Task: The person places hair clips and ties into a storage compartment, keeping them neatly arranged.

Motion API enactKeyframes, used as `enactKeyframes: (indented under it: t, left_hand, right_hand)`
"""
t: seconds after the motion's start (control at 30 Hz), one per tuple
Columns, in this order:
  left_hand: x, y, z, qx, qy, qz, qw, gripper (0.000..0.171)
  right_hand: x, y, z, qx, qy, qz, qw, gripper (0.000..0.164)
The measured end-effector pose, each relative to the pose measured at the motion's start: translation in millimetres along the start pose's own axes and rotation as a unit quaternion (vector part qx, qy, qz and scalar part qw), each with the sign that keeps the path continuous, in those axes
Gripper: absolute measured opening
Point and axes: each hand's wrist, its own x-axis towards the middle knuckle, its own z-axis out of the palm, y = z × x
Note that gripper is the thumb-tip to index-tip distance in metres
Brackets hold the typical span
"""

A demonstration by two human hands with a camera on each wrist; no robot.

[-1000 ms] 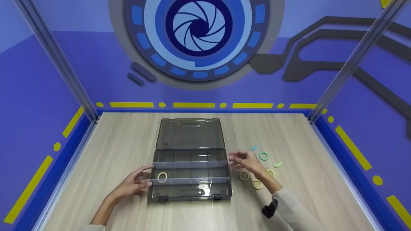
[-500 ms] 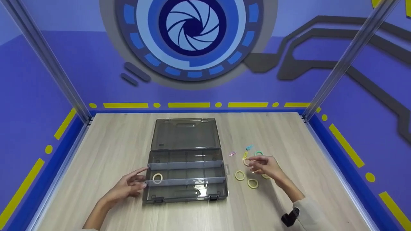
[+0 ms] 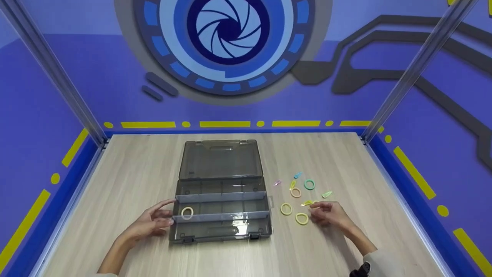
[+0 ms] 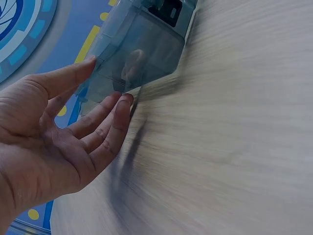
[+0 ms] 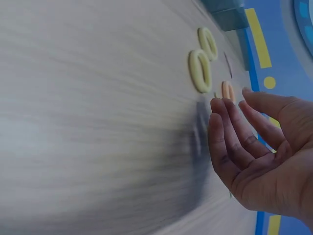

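A smoky see-through organizer box (image 3: pixel 223 159) lies with its lid folded back. One cream hair ring (image 3: pixel 187 212) sits in its middle row at the left end, leaning against a divider. My left hand (image 3: pixel 148 225) rests its fingertips on the box's left side; the left wrist view has the fingers loosely bent at the box wall (image 4: pixel 151 54). To the right of the box, my right hand (image 3: pixel 333 216) hovers low, its fingertips by a partly hidden yellow hair ring (image 3: pixel 316 202). Thumb and fingers stay apart in the right wrist view, with nothing seen between them.
Yellow hair rings (image 3: pixel 301 219), a peach ring (image 3: pixel 295 192) and a green ring (image 3: pixel 309 184) lie right of the box. Among them are snap hair clips: blue (image 3: pixel 298 175), purple (image 3: pixel 277 183), yellow (image 3: pixel 306 203) and green (image 3: pixel 326 194). Blue walls enclose the table.
My right hand has gone from the box's right edge, past the peach ring, down and right to the yellow rings. The left hand stays at the box. The head view has shifted slightly.
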Motion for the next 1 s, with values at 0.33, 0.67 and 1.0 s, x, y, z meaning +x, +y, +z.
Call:
enactKeyframes:
  t: [0.33,0.67,1.0]
  left_hand:
    - [1.2,-2.1,0.6,-0.011,-0.005,0.007,0.9999,0.076]
    - [0.8,-2.0,0.3,-0.009,-0.003,0.005,0.9999,0.075]
    - [1.3,-0.9,1.4,-0.004,0.006,-0.006,1.0000,0.076]
  right_hand:
    - [-1.0,8.4,8.1,-0.032,0.006,0.026,0.999,0.037]
    - [3.1,7.0,22.1,-0.102,0.042,-0.018,0.994,0.023]
    - [6.8,9.3,32.0,-0.160,0.084,-0.054,0.982,0.015]
